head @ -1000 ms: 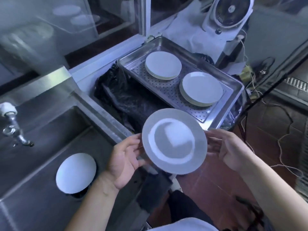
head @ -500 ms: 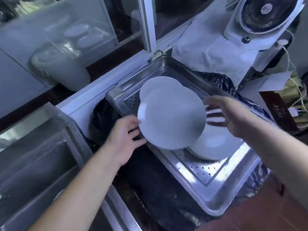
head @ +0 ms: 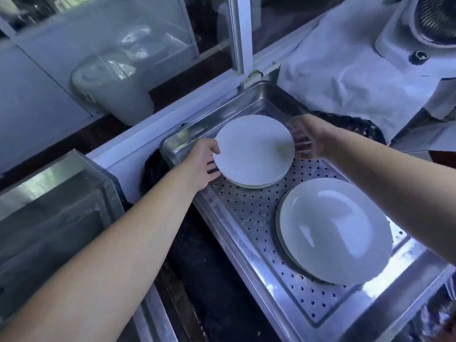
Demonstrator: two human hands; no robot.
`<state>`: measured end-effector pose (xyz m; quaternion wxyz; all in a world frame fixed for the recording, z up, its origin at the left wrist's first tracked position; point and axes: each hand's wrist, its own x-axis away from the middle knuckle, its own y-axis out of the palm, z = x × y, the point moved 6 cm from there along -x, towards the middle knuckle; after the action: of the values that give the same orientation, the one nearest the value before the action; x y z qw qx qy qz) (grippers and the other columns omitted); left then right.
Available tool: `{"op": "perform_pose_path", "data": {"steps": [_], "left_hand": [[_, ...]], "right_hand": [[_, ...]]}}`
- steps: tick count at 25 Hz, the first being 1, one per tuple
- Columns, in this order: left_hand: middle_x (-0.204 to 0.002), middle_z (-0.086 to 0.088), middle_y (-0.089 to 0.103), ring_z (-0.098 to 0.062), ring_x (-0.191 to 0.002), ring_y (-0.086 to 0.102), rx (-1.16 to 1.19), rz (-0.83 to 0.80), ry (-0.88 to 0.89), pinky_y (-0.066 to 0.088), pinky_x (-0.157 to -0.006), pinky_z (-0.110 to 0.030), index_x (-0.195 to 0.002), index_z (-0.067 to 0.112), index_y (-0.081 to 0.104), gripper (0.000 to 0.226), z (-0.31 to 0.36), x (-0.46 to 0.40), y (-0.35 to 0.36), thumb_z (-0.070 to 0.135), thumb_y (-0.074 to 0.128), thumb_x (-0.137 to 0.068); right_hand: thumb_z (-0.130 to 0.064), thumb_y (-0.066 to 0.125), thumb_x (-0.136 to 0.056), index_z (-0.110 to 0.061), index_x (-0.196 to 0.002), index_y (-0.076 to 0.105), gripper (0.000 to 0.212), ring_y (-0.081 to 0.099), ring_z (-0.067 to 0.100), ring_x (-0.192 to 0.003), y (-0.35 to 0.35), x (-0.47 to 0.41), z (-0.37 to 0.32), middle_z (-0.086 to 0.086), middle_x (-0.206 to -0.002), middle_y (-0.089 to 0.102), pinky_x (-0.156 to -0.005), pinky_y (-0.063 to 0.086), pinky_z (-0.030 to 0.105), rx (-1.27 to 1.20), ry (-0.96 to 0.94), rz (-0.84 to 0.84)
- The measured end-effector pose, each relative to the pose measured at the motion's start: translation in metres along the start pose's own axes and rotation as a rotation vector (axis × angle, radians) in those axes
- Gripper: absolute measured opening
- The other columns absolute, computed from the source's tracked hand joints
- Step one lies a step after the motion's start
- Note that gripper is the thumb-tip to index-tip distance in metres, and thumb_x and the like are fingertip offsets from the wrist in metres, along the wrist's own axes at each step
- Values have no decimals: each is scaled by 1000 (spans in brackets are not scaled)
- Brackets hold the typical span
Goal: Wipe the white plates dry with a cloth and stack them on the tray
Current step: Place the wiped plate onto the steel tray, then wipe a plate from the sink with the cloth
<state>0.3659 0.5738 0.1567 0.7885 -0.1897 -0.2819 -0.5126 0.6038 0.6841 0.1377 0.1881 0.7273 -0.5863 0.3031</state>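
Note:
A white plate lies on top of the far stack in the perforated steel tray. My left hand grips the plate's left rim, thumb on top and fingers underneath. Blurred and with fingers spread, my right hand is at the plate's right rim. A second stack of white plates sits in the near right part of the tray. No wiping cloth is in either hand.
A steel sink is at the left. Black plastic lies between sink and tray. Behind the tray are a window frame, a crumpled white cloth and a fan. A pale container stands behind glass.
Both hands carried the plate from in front of me, over the tray, and lowered it onto the far stack. The view swung from the sink toward the tray.

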Motion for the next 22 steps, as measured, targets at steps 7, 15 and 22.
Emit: {"op": "perform_pose_path", "data": {"steps": [7,15,22], "left_hand": [[-149,-6,50,-24,-129,43,-135,-37,-7,37,-97,-41,-137,17,58,72,-7,3,3,18,62,-65],[-164,13,31,-5,-140,32,-448,85,382,30,-103,-30,-157,47,31,76,-10,83,-55,27,65,-93],[-167,25,9,8,-153,-1,-723,354,376,7,-119,-16,-158,52,22,79,-189,246,-216,42,67,-94]], "right_hand": [[-32,59,-90,-12,-109,62,28,64,25,-88,2,-8,3,9,-105,67,-76,52,37,35,-63,45],[-33,64,-92,-26,-149,46,60,47,17,-137,44,107,-7,-2,-154,47,-102,32,24,643,-626,90],[-31,61,-89,-15,-147,51,61,32,35,-148,227,251,135,15,-159,36,-119,29,48,913,-1092,-344]]}}
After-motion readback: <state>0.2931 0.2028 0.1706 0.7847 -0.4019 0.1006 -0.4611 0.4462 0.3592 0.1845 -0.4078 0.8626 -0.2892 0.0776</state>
